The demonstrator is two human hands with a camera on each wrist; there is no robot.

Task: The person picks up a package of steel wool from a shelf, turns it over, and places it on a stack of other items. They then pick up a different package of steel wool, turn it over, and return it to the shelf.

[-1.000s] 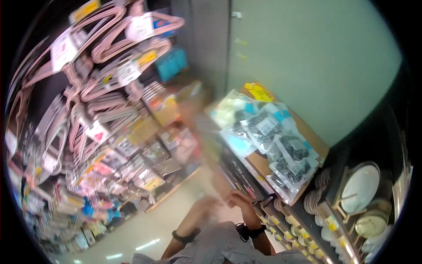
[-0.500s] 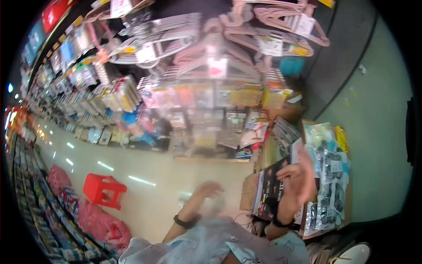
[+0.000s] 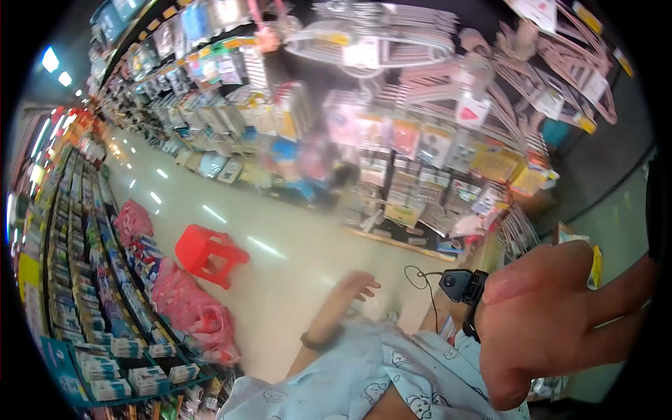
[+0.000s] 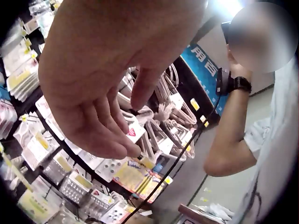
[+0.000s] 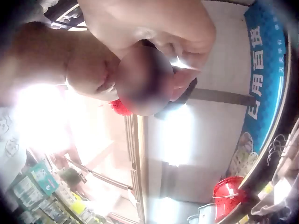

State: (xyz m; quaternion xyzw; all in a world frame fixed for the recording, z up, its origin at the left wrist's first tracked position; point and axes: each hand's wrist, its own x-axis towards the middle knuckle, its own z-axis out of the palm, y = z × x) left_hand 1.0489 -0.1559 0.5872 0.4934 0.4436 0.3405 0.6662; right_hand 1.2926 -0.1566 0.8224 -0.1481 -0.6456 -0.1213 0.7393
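My left hand (image 3: 353, 285) hangs in front of the body above the floor, nothing in it. In the left wrist view that left hand (image 4: 105, 88) has its fingers loosely bent, overlapping the display of clothes hangers (image 4: 161, 135) behind. My right hand (image 3: 546, 315) is raised close to the head camera and looks large at the right. A wrist camera (image 3: 458, 285) with a thin black cable sits on that wrist. In the right wrist view, the right hand (image 5: 154, 23) is up beside the blurred face. Its fingertips are partly hidden, so I cannot tell what they hold.
Shelves carry pink hangers (image 3: 553, 91) and packaged small goods (image 3: 399, 136). A red stool (image 3: 210, 253) stands on the shiny floor (image 3: 269, 262), with pink bags (image 3: 192, 304) beside the left shelf (image 3: 77, 280). Red and white buckets (image 5: 229, 196) show in the right wrist view.
The view has swung left, bringing the red stool and aisle into sight. My right hand has risen from in front of the body toward the head; the left hand stays low.
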